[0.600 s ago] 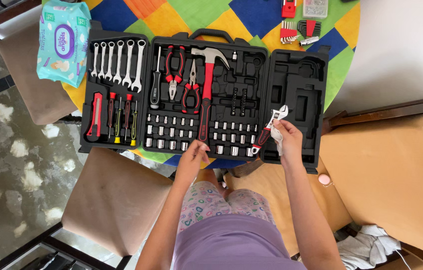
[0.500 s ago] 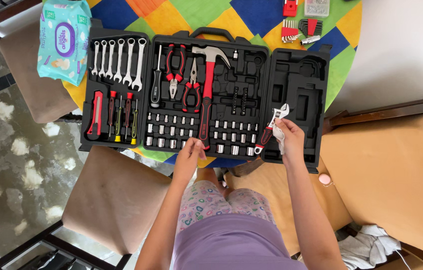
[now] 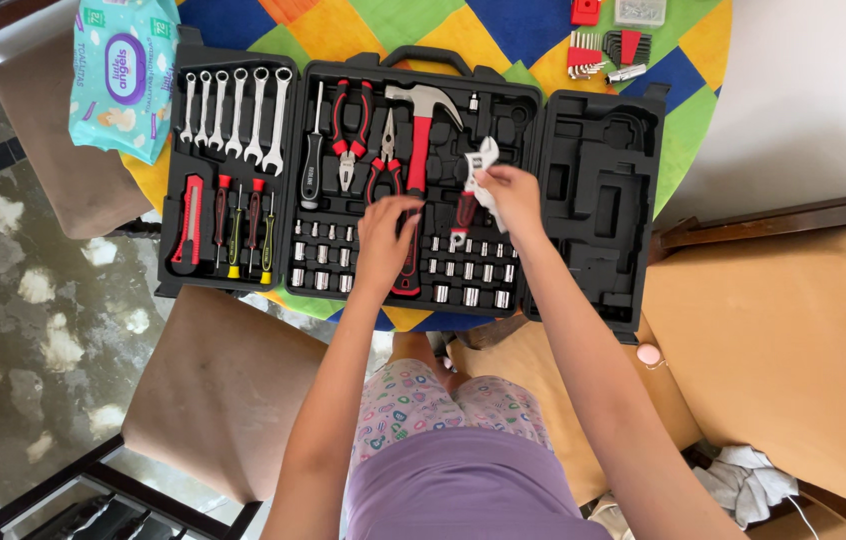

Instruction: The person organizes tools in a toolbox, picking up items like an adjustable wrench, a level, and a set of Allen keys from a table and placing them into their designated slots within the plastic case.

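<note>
An adjustable wrench (image 3: 470, 190) with a red-and-black handle is held in the right hand (image 3: 511, 196), the fingers closed around its middle together with what looks like a pale cloth, though the cloth is mostly hidden by the hand. The wrench is poised over the middle panel of an open black tool case (image 3: 598, 200), its silver head pointing toward the far edge of the bench (image 3: 688, 120) and its handle end low over the rows of sockets (image 3: 468, 270). The left hand (image 3: 383, 240) is laid on the same panel, its fingers loosely curled and resting on the lower handle of a red hammer (image 3: 419, 140); whether the handle is actually gripped cannot be told. Just beside the hammer, two pairs of red-handled pliers (image 3: 363, 140) and a black-handled screwdriver (image 3: 312, 150) are seated in their slots. The left panel is filled with a row of silver spanners (image 3: 233, 120), a red utility knife (image 3: 189, 222) and small screwdrivers (image 3: 243, 225). The right panel shows only bare moulded recesses. A pack of wet wipes (image 3: 125, 75) lies at the bench's far left corner, touching the case. Hex key sets (image 3: 601, 50) and a small clear box (image 3: 640, 10) sit near the far right edge, well apart from both hands.
</note>
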